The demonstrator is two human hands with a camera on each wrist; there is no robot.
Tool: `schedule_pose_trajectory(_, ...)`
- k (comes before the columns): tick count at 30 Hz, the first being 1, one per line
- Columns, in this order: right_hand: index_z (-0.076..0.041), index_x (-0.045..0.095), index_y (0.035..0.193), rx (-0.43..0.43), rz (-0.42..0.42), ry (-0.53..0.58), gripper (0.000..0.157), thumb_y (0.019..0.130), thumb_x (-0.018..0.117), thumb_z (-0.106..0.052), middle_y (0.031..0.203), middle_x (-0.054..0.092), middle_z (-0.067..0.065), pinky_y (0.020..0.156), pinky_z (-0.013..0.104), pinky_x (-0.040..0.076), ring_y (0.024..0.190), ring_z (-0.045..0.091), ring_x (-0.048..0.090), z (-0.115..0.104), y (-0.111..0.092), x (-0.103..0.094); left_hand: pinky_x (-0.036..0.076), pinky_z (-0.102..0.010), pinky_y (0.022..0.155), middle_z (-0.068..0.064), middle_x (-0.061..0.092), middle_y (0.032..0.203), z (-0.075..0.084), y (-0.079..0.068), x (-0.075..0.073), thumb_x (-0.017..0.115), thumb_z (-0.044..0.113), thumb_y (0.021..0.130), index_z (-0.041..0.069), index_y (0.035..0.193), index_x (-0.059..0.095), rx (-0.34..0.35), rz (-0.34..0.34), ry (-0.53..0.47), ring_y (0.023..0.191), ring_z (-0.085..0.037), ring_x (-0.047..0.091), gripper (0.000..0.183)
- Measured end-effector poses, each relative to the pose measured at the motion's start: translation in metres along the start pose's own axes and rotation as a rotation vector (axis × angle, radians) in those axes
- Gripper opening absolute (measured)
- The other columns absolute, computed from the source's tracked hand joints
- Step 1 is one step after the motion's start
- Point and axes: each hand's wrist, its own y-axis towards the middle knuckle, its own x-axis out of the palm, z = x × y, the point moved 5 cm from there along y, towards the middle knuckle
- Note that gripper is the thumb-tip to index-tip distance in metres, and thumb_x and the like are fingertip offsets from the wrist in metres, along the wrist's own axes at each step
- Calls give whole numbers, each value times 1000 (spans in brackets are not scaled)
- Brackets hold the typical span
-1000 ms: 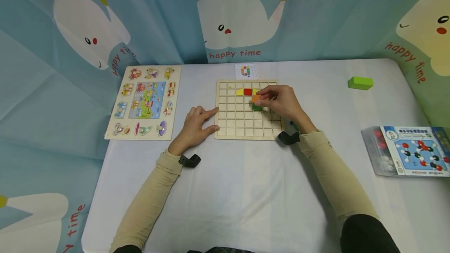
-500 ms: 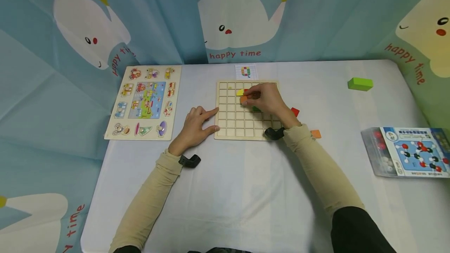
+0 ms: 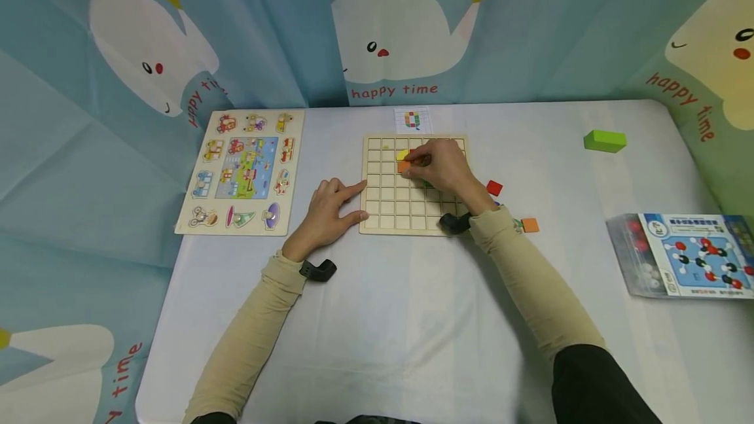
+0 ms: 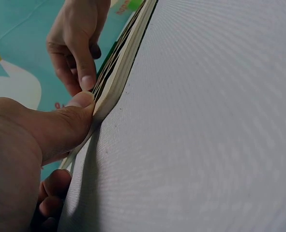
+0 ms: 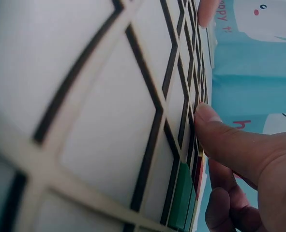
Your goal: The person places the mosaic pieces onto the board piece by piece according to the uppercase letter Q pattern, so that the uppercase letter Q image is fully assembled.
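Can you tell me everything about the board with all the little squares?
The board is pale, squarish and looks like wood, with thin raised strips making rows of square cells inside a plain rim. It lies flat on the white table, with a card by its far edge. The left hand touches its left edge with thumb and forefinger. A yellow tile, red tile and green tile sit on it. The right hand pinches an orange tile at it, hiding some cells.

2 tan sleeves (image 3: 250, 332), creased, cuffs bunched near wrists. Black cloth (image 3: 603, 385) higher up both arms. 2 black wrist units (image 3: 319, 271), curved, blocky.
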Motion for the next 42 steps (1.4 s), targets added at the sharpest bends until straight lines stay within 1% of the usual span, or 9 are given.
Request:
schedule_pose_trajectory(4, -3, 83, 112, -20, 5, -10, 33, 87, 91, -22, 108, 79, 16, 82, 45, 55, 91, 30, 71, 0, 2, 1, 27, -38, 87, -8, 48, 99, 0, 0, 0, 82, 30, 95, 13, 155, 56, 5, 2, -3, 92, -24, 35, 68)
schedule_pose_trajectory(10, -3, 83, 109, -14, 16, -9, 32, 85, 92, -23, 100, 78, 15, 81, 44, 53, 88, 29, 69, 0, 1, 0, 26, -37, 86, -9, 48, 99, -1, 0, 1, 81, 31, 96, 13, 155, 56, 7, -3, -2, 92, -24, 35, 67)
schedule_pose_trajectory(15, -3, 83, 106, -50, 25, -5, 25, 89, 89, -20, 103, 78, 15, 80, 44, 54, 88, 29, 70, -1, 1, 1, 27, -38, 87, -9, 48, 98, 0, 0, 0, 81, 30, 95, 12, 155, 56, 8, 0, 2, 92, -24, 35, 67)
schedule_pose_trajectory(20, -4, 84, 103, -64, 23, 0, 20, 89, 88, -18, 102, 78, 15, 79, 42, 53, 88, 29, 70, -3, 2, 2, 26, -38, 87, -9, 47, 98, 0, 0, 0, 81, 29, 95, 11, 155, 56, 7, -3, 0, 91, -24, 34, 67)
schedule_pose_trajectory(27, -5, 85, 105, -58, 2, -1, 22, 90, 88, -20, 100, 78, 13, 77, 37, 50, 88, 27, 67, -1, 1, 1, 26, -38, 87, -9, 47, 98, 0, 0, 0, 81, 29, 96, 11, 155, 56, 7, -4, 3, 92, -24, 35, 67)
schedule_pose_trajectory(31, -5, 85, 105, -81, 1, 30, 21, 90, 88, -19, 96, 77, 13, 75, 35, 47, 84, 26, 63, 3, -9, -7, 26, -39, 87, -9, 47, 97, 1, 0, 0, 81, 28, 95, 10, 154, 56, 16, 0, 2, 91, -25, 34, 67)
schedule_pose_trajectory(36, -4, 84, 104, -114, 26, 60, 19, 90, 87, -16, 95, 78, 13, 74, 33, 46, 81, 23, 61, 18, -32, -26, 26, -39, 87, -10, 47, 98, 3, 1, 1, 81, 28, 95, 10, 155, 56, 22, -6, -3, 92, -25, 35, 66)
schedule_pose_trajectory(38, -5, 84, 105, -98, 36, 63, 19, 89, 88, -17, 96, 78, 12, 73, 30, 46, 82, 21, 62, 28, -43, -35, 26, -38, 87, -10, 48, 98, 3, 1, 1, 81, 28, 96, 11, 155, 56, 20, -7, 1, 92, -25, 36, 67)
schedule_pose_trajectory(42, -9, 85, 106, -36, 57, 58, 19, 89, 88, -18, 93, 76, 8, 73, 24, 45, 83, 17, 62, 47, -65, -54, 27, -38, 88, -9, 48, 98, 1, 0, 1, 81, 29, 95, 11, 155, 56, 8, -4, 10, 92, -24, 36, 67)
